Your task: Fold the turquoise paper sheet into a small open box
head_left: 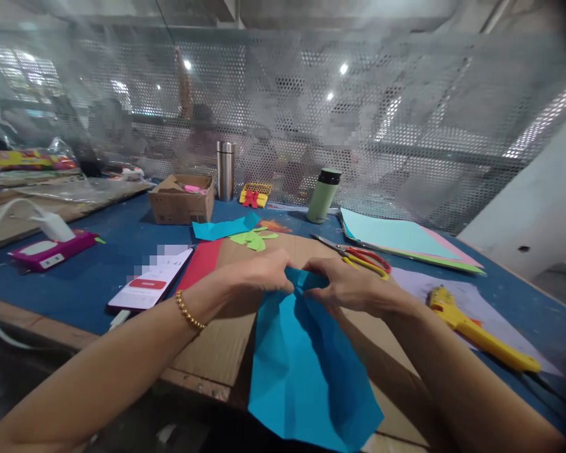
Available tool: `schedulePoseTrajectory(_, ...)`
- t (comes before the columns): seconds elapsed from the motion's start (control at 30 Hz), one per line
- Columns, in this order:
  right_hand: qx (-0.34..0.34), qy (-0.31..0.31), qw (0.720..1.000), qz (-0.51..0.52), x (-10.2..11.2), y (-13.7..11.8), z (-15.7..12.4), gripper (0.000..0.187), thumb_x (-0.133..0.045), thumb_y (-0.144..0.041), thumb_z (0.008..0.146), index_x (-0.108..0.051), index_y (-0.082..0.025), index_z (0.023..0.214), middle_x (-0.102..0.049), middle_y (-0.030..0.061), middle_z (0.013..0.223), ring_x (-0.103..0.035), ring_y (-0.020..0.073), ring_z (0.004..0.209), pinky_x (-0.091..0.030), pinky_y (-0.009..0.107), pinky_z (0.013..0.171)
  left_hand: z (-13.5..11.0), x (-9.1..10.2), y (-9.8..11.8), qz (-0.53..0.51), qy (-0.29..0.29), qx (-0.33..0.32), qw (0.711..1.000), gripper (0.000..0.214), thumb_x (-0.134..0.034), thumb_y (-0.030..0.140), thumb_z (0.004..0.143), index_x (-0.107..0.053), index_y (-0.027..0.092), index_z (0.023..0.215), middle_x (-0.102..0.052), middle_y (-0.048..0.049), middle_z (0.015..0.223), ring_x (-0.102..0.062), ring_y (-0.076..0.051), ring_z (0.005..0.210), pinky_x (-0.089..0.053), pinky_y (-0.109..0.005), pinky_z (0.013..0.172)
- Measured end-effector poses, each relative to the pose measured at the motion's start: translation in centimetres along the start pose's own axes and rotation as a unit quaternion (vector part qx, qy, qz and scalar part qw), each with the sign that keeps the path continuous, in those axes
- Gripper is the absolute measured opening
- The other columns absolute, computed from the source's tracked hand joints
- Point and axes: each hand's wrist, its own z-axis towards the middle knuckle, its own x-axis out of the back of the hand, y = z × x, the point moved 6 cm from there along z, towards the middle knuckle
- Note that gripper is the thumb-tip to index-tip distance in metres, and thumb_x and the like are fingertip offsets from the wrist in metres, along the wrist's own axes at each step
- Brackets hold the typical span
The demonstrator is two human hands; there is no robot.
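Note:
A creased sheet of blue paper (306,365) hangs toward me over the front part of a cardboard sheet (217,340). My left hand (266,274) pinches its far end from the left. Close beside it, my right hand (342,283) grips the same end with thumb and fingers, and the paper bunches between the two. Beyond my hands lie light green paper scraps (253,238) and another blue paper piece (226,226). A strip of red paper (200,264) is left of my left hand. Scissors (365,258) with red and yellow handles rest just past my right hand.
To the right, a yellow glue gun (481,333) lies on lilac paper (514,343), with stacked coloured sheets (405,236) behind. A green bottle (324,196), steel flask (225,173) and cardboard box (182,204) stand at the back. A phone (151,283) and purple power strip (51,248) are left.

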Motion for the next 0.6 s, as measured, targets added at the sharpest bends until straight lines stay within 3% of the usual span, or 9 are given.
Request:
schedulePoseTrajectory(0.17, 0.033, -0.026, 0.996, 0.077, -0.3, 0.1, -0.1, 0.033, -0.066, -0.032, 0.073, -0.070, -0.020, 0.104, -0.071, 0.0042, 0.100, -0.063, 0.0220, 0.089, -0.045, 0.027, 0.069, -0.1, 0.1, 0.4, 0.030, 0.003, -0.011, 0.999, 0.004, -0.061, 0.019, 0.065, -0.062, 0.015, 0.066, -0.045, 0.0030, 0.057, -0.040, -0.010, 0.052, -0.026, -0.028, 0.048)
schedulePoseTrajectory(0.3, 0.040, -0.002, 0.999, 0.013, 0.2, -0.4, -0.1, 0.033, -0.066, -0.035, 0.074, -0.070, -0.017, 0.101, -0.070, 0.0056, 0.098, -0.062, 0.0221, 0.087, -0.044, 0.028, 0.069, 0.0, 0.2, 0.0, 0.055, 0.028, -0.002, 0.998, 0.007, -0.062, 0.021, 0.063, -0.058, 0.015, 0.062, -0.044, 0.0024, 0.058, -0.038, -0.010, 0.052, -0.023, -0.029, 0.047)
schedulePoseTrajectory(0.43, 0.039, -0.018, 0.999, -0.019, 0.2, -1.2, -0.2, 0.026, -0.061, -0.024, 0.072, -0.069, -0.016, 0.096, -0.070, 0.0042, 0.090, -0.061, 0.0186, 0.077, -0.041, 0.025, 0.063, 0.2, 0.0, -0.1, 0.044, 0.029, -0.032, 0.998, 0.009, -0.062, 0.024, 0.065, -0.058, 0.016, 0.067, -0.046, 0.0022, 0.060, -0.039, -0.010, 0.052, -0.023, -0.028, 0.046)
schedulePoseTrajectory(0.6, 0.031, -0.014, 0.999, -0.023, 0.2, -1.6, -0.1, 0.022, -0.060, -0.018, 0.069, -0.069, -0.017, 0.089, -0.070, 0.0027, 0.084, -0.061, 0.0181, 0.075, -0.039, 0.025, 0.059, 0.0, 0.0, 0.0, 0.064, 0.022, -0.009, 0.998, 0.019, -0.062, 0.020, 0.066, -0.046, 0.018, 0.057, -0.040, 0.0040, 0.055, -0.036, -0.010, 0.051, -0.022, -0.029, 0.047)
